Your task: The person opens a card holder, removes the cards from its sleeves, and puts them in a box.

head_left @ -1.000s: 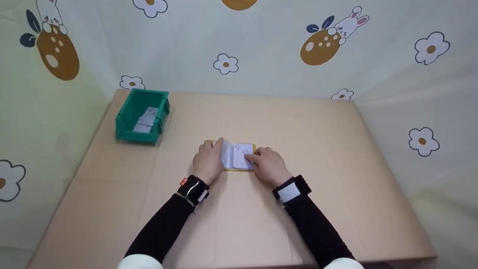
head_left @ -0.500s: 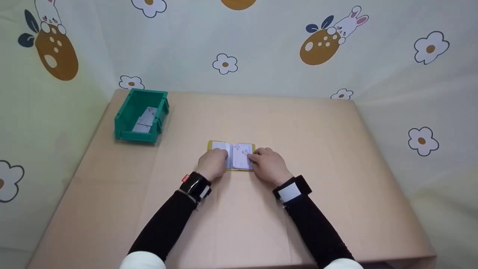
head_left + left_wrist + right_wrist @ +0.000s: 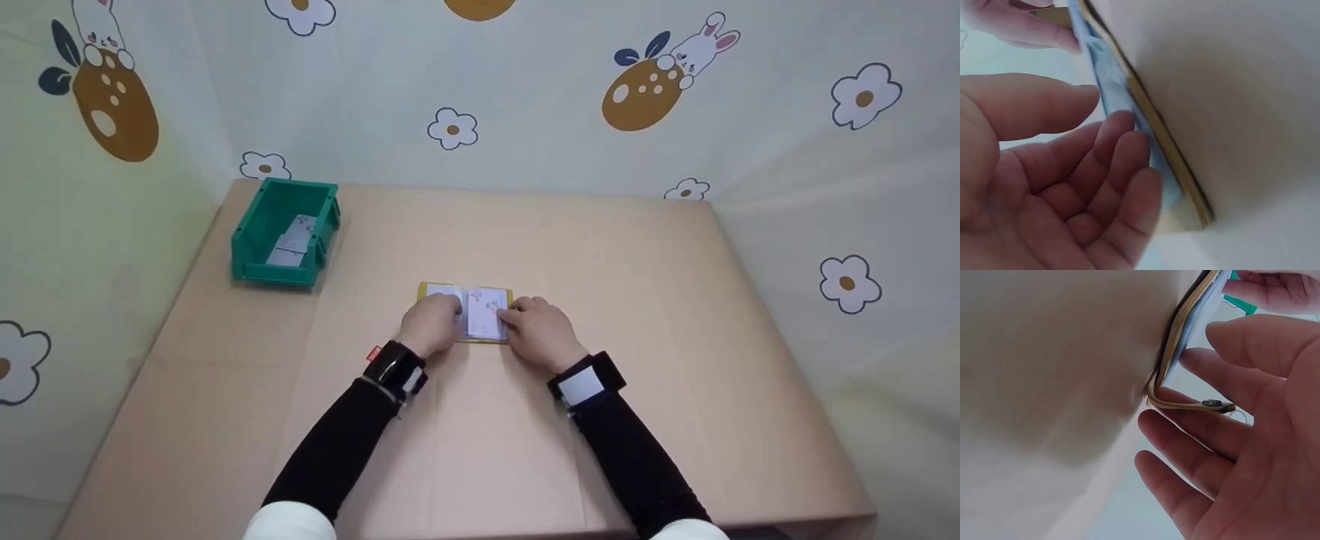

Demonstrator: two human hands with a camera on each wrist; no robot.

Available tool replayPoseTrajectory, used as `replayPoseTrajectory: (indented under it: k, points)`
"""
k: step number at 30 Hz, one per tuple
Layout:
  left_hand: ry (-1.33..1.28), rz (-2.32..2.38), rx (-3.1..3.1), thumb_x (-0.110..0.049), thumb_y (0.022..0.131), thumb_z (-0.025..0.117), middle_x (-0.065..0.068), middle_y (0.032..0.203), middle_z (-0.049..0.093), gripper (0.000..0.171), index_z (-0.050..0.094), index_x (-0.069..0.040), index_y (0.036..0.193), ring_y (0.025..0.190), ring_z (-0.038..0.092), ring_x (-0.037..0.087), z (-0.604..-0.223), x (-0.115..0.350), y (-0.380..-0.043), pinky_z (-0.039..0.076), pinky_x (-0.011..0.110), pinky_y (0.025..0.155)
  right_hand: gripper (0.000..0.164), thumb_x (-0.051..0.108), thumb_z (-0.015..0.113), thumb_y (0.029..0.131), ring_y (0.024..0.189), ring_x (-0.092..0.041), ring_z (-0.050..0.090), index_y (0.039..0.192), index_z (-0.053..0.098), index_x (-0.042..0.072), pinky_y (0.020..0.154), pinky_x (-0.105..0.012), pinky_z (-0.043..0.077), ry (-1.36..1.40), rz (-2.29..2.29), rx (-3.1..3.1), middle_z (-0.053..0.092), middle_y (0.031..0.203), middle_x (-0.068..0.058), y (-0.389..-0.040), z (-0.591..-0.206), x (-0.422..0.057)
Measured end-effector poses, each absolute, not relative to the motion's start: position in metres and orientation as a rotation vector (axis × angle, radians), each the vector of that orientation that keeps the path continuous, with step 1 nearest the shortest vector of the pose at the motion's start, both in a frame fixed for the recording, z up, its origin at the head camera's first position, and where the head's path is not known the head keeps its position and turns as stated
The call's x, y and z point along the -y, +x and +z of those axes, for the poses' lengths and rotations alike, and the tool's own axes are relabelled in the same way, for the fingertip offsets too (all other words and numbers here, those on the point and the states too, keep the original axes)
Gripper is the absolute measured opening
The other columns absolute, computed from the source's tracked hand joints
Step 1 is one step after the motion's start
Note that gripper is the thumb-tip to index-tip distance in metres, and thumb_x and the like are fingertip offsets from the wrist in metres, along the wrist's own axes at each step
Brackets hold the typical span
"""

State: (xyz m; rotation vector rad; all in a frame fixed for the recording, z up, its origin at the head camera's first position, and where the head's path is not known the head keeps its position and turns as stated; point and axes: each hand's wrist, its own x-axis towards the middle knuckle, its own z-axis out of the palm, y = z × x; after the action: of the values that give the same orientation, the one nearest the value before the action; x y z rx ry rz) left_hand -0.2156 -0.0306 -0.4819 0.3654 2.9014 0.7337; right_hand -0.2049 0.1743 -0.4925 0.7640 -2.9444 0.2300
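A small yellow card holder [image 3: 423, 289] lies spread on the table, its clear sleeves facing up. In the right half sits a white card [image 3: 482, 313] with a small printed picture. My left hand [image 3: 429, 324] is over the left half, loosely curled fingers [image 3: 1131, 152] touching the sleeve, with the thumb apart from them. At the right edge is my right hand [image 3: 541, 330], its fingertips touching the page side. The right wrist view shows its long fingers [image 3: 1185, 453] fairly straight, near a strap [image 3: 1179, 405] with a metal snap. Part of the left half is hidden.
A green bin [image 3: 247, 247] stands at the table's back left with several white cards [image 3: 294, 236] inside. Patterned cloth walls [image 3: 525, 90] border the back and sides of the tan-covered table [image 3: 495, 450].
My left hand has moved off the left edge, where it held a sleeve page raised, and onto the left half near the spine. The page now lies flatter. My right hand has hardly moved.
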Motion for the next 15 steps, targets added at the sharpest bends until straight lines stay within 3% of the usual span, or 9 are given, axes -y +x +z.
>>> replayPoseTrajectory:
  k: [3,5,9,15]
  points:
    - [0.372,0.825,-2.886,-0.007,0.086,0.065,0.009,0.088,0.068,0.008,0.071,-0.002,0.089,0.082,0.062,0.027,-0.48,0.027,-0.218,0.051,0.041,0.075,0.032,0.015,0.066,0.091,0.1,-0.031,0.06,0.122,0.071,0.01,0.079,-0.044,0.051,0.776,0.222,2.928,0.065,0.113,-0.013,-0.204,-0.493,-0.174]
    - [0.349,0.841,-2.866,-0.007,0.084,0.065,0.007,0.08,0.065,0.007,0.067,-0.004,0.078,0.074,0.06,0.024,-0.48,0.025,-0.22,0.049,0.037,0.067,0.031,0.014,0.066,0.09,0.099,-0.032,0.06,0.121,0.072,0.01,0.079,-0.045,0.051,0.78,0.234,2.922,0.066,0.112,-0.014,-0.204,-0.493,-0.174]
    - [0.258,0.814,-2.821,-0.007,0.082,0.063,0.003,0.069,0.055,0.025,0.051,-0.011,0.061,0.063,0.051,0.02,-0.482,0.02,-0.224,0.039,0.032,0.054,0.03,0.01,0.064,0.09,0.102,-0.033,0.062,0.119,0.072,0.007,0.083,-0.045,0.051,0.768,0.26,2.91,0.067,0.113,-0.014,-0.205,-0.494,-0.173]
    - [0.174,0.732,-2.791,-0.014,0.084,0.064,0.007,0.083,0.061,0.017,0.055,-0.011,0.07,0.074,0.055,0.023,-0.484,0.015,-0.231,0.046,0.036,0.066,0.029,0.007,0.064,0.087,0.103,-0.035,0.063,0.114,0.073,0.002,0.084,-0.046,0.052,0.782,0.247,2.88,0.068,0.112,-0.016,-0.203,-0.494,-0.17]
